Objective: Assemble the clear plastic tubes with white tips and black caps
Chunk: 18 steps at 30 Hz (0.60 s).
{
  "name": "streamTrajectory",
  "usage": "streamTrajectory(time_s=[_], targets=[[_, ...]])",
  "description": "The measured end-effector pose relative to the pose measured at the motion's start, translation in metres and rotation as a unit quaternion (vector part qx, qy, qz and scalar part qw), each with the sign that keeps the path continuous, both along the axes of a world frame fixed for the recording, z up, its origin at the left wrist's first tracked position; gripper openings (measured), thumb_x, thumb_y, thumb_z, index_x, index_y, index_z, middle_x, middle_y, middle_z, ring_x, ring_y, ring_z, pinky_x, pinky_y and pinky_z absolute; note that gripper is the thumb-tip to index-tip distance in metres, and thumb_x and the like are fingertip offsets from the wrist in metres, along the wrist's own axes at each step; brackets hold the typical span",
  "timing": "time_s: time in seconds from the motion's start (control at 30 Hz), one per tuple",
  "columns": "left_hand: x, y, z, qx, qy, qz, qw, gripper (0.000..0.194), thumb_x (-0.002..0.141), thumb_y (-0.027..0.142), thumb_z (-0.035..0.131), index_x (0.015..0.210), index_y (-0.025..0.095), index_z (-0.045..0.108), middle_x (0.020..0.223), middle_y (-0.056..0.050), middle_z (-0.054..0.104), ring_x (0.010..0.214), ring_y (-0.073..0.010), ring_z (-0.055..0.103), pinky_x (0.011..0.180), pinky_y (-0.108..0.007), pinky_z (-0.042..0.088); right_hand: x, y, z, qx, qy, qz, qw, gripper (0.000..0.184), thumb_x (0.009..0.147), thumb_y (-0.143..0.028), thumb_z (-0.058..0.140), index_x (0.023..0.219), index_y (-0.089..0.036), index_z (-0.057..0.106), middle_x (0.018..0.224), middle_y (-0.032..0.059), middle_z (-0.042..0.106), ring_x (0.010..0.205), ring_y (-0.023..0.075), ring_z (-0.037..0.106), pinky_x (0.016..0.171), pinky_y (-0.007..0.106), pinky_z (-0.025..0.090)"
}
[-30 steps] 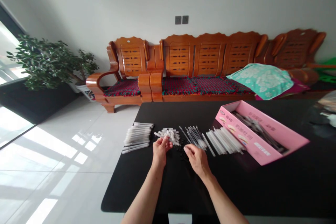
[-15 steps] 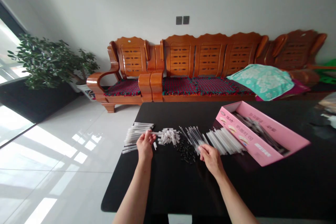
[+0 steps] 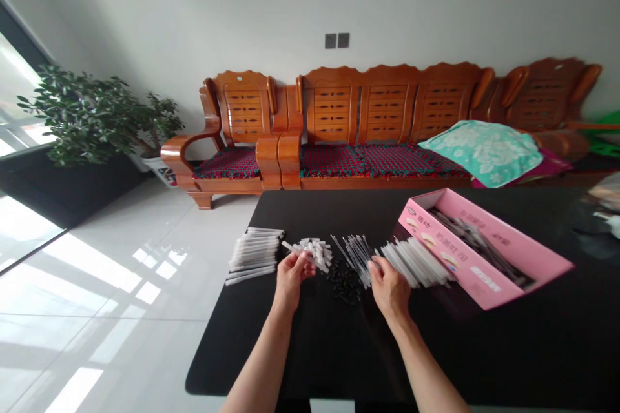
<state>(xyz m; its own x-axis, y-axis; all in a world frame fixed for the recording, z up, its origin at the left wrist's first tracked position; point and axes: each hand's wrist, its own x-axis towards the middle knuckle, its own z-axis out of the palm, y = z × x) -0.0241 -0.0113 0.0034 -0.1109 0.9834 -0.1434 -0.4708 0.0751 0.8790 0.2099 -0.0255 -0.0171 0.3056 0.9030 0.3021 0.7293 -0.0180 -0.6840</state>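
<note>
Pen parts lie in heaps on a black table (image 3: pixel 436 348). My left hand (image 3: pixel 290 274) is closed in a pinch on a small white cap at the near edge of the heap of white caps (image 3: pixel 316 250). To its left lies a row of finished white pens (image 3: pixel 254 253). My right hand (image 3: pixel 390 284) rests with curled fingers at the near ends of the thin refills (image 3: pixel 357 250) and the white pen barrels (image 3: pixel 416 259); what it holds is hidden. Small black pieces (image 3: pixel 345 282) lie between my hands.
An open pink box (image 3: pixel 504 251) with dark sticks inside lies at the right of the table. Behind the table stand a wooden armchair (image 3: pixel 237 135) and a long wooden bench (image 3: pixel 387 129) with a teal cloth (image 3: pixel 484 148). A potted plant (image 3: pixel 92 116) stands at the left.
My left hand came back right from the finished pens to the heap of caps. My right hand slid slightly up onto the ends of the barrels.
</note>
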Motion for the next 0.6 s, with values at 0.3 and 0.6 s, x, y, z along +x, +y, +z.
streamTrajectory(time_s=[0.3, 0.6], targets=[[0.024, -0.009, 0.012, 0.046, 0.031, -0.107, 0.993, 0.04, 0.074, 0.046, 0.08, 0.095, 0.011, 0.076, 0.057, 0.0, 0.056, 0.047, -0.0061, 0.044, 0.044, -0.017, 0.034, -0.06, -0.02, 0.031, -0.186, 0.484, 0.291, 0.804, 0.041, 0.083, -0.056, 0.064, 0.079, -0.015, 0.066, 0.049, -0.0015, 0.057, 0.041, 0.0107, 0.047, 0.04, 0.021, 0.033], [0.009, -0.001, 0.021, 0.064, -0.032, -0.114, 0.991, 0.038, 0.077, 0.043, 0.079, 0.093, 0.008, 0.076, 0.064, -0.001, 0.058, 0.055, -0.0067, 0.05, 0.05, -0.017, 0.038, -0.064, -0.021, 0.024, -0.219, 0.607, 0.337, 0.686, 0.04, 0.087, -0.051, 0.064, 0.094, -0.011, 0.068, 0.053, 0.0004, 0.062, 0.034, 0.0076, 0.042, 0.032, 0.018, 0.027]])
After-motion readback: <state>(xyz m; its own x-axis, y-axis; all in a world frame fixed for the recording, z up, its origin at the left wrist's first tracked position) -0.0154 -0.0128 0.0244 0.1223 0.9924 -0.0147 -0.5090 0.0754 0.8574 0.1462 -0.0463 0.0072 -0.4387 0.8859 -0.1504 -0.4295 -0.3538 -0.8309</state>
